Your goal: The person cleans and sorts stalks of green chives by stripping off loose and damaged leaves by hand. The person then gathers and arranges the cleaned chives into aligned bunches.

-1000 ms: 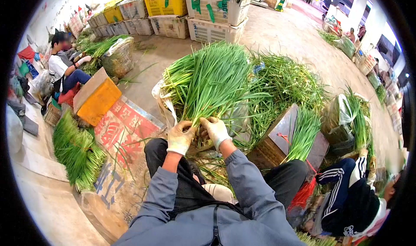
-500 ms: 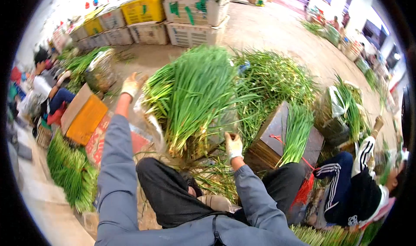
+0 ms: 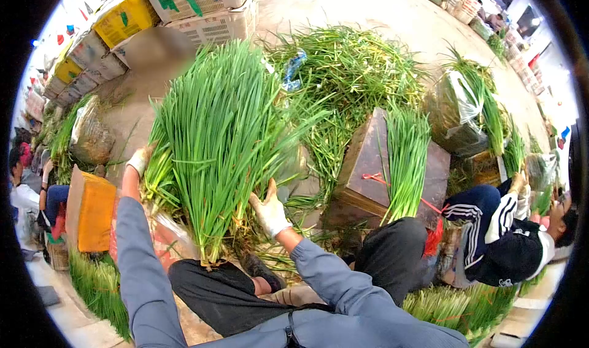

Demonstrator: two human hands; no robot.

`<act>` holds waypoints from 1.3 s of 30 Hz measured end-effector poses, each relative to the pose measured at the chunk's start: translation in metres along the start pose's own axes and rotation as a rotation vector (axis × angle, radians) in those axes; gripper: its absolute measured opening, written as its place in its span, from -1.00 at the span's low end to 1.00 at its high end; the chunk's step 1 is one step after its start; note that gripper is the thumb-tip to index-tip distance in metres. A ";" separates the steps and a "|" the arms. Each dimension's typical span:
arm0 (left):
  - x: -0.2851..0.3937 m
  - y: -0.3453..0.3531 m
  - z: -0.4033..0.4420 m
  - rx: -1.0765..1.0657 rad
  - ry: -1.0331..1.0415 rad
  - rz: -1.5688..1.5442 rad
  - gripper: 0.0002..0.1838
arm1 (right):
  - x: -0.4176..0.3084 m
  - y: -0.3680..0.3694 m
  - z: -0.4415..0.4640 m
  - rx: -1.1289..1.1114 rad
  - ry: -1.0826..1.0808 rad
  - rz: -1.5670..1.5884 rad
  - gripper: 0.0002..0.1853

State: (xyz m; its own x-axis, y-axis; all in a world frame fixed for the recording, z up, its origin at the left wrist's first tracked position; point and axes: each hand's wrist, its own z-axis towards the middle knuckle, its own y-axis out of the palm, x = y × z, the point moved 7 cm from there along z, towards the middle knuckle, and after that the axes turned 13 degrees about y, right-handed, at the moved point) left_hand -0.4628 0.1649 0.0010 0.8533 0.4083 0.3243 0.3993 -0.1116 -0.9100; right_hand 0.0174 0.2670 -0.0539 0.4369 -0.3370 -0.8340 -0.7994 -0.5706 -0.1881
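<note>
Pale floor (image 3: 325, 4) and crates (image 3: 124, 22) lie beyond green stalks (image 3: 211, 121); right fingers (image 3: 272, 189) spread, left fingers (image 3: 148, 150) unclear.

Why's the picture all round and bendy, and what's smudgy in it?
Head view: black corners and leaning crates suggest a very wide lens; head view: a blurry brown patch covers part of the crates; head view: the green stalks look fairly sharp.

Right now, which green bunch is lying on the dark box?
The slimmer bunch to the right of your right hand, with red string showing on both sides; the large bunch left of that hand is off the box.
</note>
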 end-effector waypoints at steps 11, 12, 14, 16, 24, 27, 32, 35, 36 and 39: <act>0.166 0.028 -0.078 0.298 -0.249 -0.969 -0.60 | 0.135 0.033 0.068 -0.195 0.255 1.228 -0.28; 0.176 0.034 -0.084 0.296 -0.200 -0.988 -0.60 | 0.145 0.032 0.070 -0.279 0.254 1.366 -0.31; 0.189 0.045 -0.093 0.304 -0.131 -0.972 -0.60 | 0.139 0.013 0.062 -0.550 0.214 1.528 -0.39; 0.218 0.048 -0.109 0.332 -0.123 -0.898 -0.59 | 0.160 -0.005 0.054 -0.326 0.334 1.406 -0.36; 0.308 0.072 -0.168 0.377 -0.104 -0.599 -0.44 | 0.197 -0.056 0.020 -0.249 0.367 1.301 -0.35; 0.360 0.069 -0.202 0.466 -0.045 -0.491 -0.32 | 0.199 -0.072 0.015 -0.239 0.361 1.241 -0.35; 0.405 0.087 -0.240 0.314 -0.145 -0.354 -0.11 | 0.219 -0.102 -0.006 -0.222 0.366 1.149 -0.34; 0.413 0.099 -0.250 0.282 -0.170 -0.266 -0.17 | 0.236 -0.108 -0.027 -0.212 0.388 1.129 -0.33; 0.413 0.100 -0.250 0.292 -0.163 -0.247 -0.17 | 0.239 -0.109 -0.031 -0.208 0.388 1.128 -0.33; 0.412 0.100 -0.251 0.281 -0.184 -0.209 -0.16 | 0.235 -0.099 -0.032 -0.232 0.392 1.135 -0.33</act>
State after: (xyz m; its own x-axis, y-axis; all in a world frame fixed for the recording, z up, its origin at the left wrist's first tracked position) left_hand 0.0128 0.0947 0.1089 0.6789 0.5541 0.4818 0.4294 0.2328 -0.8726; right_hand 0.2128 0.2204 -0.2147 -0.3336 -0.9105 -0.2444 -0.7329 0.0875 0.6747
